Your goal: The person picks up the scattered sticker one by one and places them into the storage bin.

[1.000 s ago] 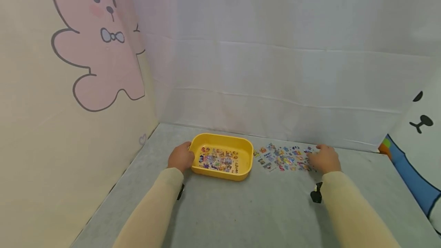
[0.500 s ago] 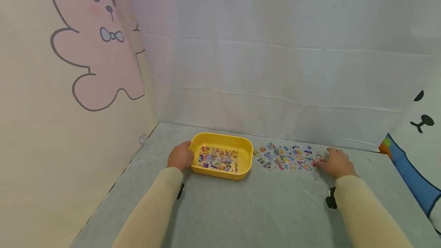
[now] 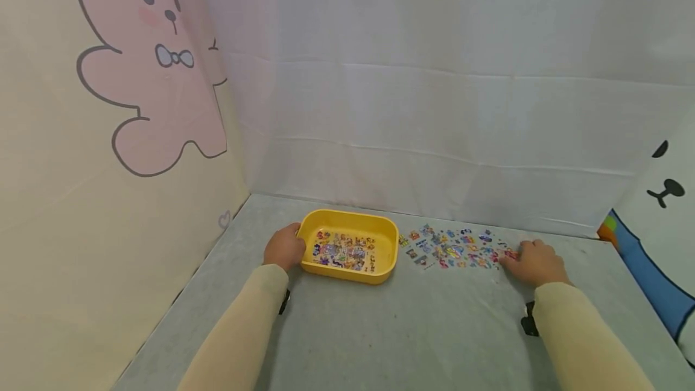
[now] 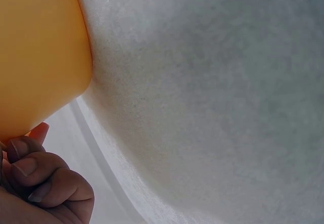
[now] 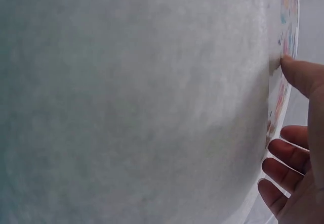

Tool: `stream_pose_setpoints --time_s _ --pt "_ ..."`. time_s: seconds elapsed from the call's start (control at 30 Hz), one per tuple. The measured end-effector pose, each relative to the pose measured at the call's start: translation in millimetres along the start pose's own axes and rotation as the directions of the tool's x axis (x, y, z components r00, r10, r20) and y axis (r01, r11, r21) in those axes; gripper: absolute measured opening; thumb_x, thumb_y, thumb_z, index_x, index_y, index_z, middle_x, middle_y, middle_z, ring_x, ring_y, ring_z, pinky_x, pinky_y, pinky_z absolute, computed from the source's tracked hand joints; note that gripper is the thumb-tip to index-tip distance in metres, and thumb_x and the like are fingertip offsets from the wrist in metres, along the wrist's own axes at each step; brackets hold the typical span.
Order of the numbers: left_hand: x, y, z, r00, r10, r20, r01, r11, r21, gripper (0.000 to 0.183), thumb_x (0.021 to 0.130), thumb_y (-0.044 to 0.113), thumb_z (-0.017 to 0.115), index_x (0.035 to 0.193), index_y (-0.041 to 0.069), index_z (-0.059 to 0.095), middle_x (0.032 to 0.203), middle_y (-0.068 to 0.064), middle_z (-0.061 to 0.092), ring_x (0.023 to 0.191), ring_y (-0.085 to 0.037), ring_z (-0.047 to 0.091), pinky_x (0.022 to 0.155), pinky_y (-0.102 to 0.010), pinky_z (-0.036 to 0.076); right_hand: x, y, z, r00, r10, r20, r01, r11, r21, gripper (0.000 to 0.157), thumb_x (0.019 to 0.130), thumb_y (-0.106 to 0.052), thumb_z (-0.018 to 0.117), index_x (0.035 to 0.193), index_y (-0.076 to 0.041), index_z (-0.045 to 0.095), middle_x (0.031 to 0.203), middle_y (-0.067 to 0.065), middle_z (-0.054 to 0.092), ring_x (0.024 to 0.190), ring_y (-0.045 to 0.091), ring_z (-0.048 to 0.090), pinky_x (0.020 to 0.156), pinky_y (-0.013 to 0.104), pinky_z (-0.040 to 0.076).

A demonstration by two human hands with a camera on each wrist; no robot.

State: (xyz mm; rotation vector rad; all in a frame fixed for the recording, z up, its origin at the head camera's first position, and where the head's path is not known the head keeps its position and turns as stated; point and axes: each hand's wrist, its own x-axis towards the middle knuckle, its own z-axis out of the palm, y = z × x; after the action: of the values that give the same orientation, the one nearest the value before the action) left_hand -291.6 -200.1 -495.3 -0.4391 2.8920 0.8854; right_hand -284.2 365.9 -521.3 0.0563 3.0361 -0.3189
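Note:
A yellow tray (image 3: pixel 347 278) stands on the table in the head view, with a sheet of small colourful stickers (image 3: pixel 345 251) lying in it. My left hand (image 3: pixel 285 247) grips the tray's left end, its fingers curled at the wall of the tray in the left wrist view. To the tray's right, a clear sticker sheet (image 3: pixel 453 250) covered in small cartoon pictures lies flat. My right hand (image 3: pixel 536 263) is at that sheet's right end. In the right wrist view its thumb (image 5: pixel 298 72) touches the sheet's surface, spread apart from the loosely bent fingers (image 5: pixel 286 171).
A grey cloth covers the table (image 3: pixel 380 330). Behind it hangs a white curtain (image 3: pixel 412 107). A cream wall cloth with a pink bear (image 3: pixel 157 89) borders the left, and a printed cloth with a blue patch (image 3: pixel 646 279) stands along the right edge.
My right hand has slid rightward across the sticker sheet to its right end, uncovering more of the pictures. The left hand and the yellow tray have stayed in place.

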Motion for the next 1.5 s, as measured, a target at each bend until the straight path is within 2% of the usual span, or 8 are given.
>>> stream_pose_setpoints --time_s 0.2,0.43,0.63,0.9,1.17,1.5 --pt "0.2 0.7 0.5 1.000 0.006 0.007 -0.006 1.000 -0.002 0.053 0.100 0.014 0.051 0.152 0.004 0.050 0.140 -0.017 0.062 0.108 -0.031 0.059 0.107 -0.055 0.045 -1.5 -2.1 -4.5 0.999 0.016 0.038 -0.016 1.000 0.006 0.079 0.090 -0.055 0.068 0.112 0.020 0.059 0.102 0.034 0.056 0.095 0.050 0.055 0.080 0.064 0.049" --pt "-0.4 1.5 -3.2 1.000 -0.007 0.000 0.007 1.000 0.000 0.053 0.100 0.013 0.051 0.152 0.004 0.050 0.142 -0.018 0.060 0.113 -0.032 0.059 0.110 -0.056 0.042 -4.2 -12.1 -18.2 0.998 0.000 0.070 -0.003 0.999 0.044 0.060 0.093 -0.041 0.070 0.104 0.017 0.063 0.095 0.029 0.059 0.091 0.046 0.058 0.079 0.062 0.050" --pt "1.0 0.9 -3.4 1.000 -0.016 0.018 0.016 1.000 -0.012 0.054 0.100 0.014 0.052 0.153 0.004 0.049 0.143 -0.018 0.059 0.112 -0.033 0.059 0.110 -0.056 0.041 -7.1 -18.6 -24.0 0.995 0.033 0.094 -0.041 0.995 0.089 0.060 0.093 -0.036 0.073 0.107 0.021 0.062 0.099 0.034 0.062 0.095 0.050 0.059 0.082 0.063 0.049" --pt "5.3 -1.0 -2.1 1.000 -0.016 0.012 0.016 1.000 -0.006 0.054 0.100 0.014 0.051 0.153 0.004 0.049 0.142 -0.017 0.060 0.112 -0.031 0.059 0.110 -0.056 0.042 -6.3 -22.7 -23.8 0.996 0.047 0.069 -0.051 0.997 0.056 0.054 0.092 -0.033 0.074 0.106 0.019 0.064 0.099 0.033 0.064 0.094 0.050 0.061 0.080 0.062 0.051" --pt "4.0 0.2 -0.9 1.000 -0.010 0.010 0.010 1.000 0.006 0.053 0.100 0.014 0.052 0.153 0.005 0.049 0.142 -0.018 0.060 0.111 -0.031 0.059 0.109 -0.056 0.042 -4.5 -19.0 -19.9 0.991 0.080 0.107 -0.099 0.978 0.182 0.056 0.093 -0.027 0.072 0.111 0.023 0.056 0.103 0.036 0.063 0.098 0.052 0.060 0.086 0.062 0.048" --pt "1.1 0.8 -1.8 1.000 0.000 0.012 0.000 1.000 0.007 0.053 0.100 0.013 0.051 0.152 0.004 0.049 0.140 -0.017 0.061 0.111 -0.031 0.059 0.110 -0.056 0.042 -0.7 -14.4 -16.4 0.993 0.062 0.101 -0.087 0.963 0.255 0.047 0.093 -0.024 0.071 0.111 0.017 0.055 0.095 0.025 0.062 0.087 0.039 0.058 0.078 0.054 0.048"
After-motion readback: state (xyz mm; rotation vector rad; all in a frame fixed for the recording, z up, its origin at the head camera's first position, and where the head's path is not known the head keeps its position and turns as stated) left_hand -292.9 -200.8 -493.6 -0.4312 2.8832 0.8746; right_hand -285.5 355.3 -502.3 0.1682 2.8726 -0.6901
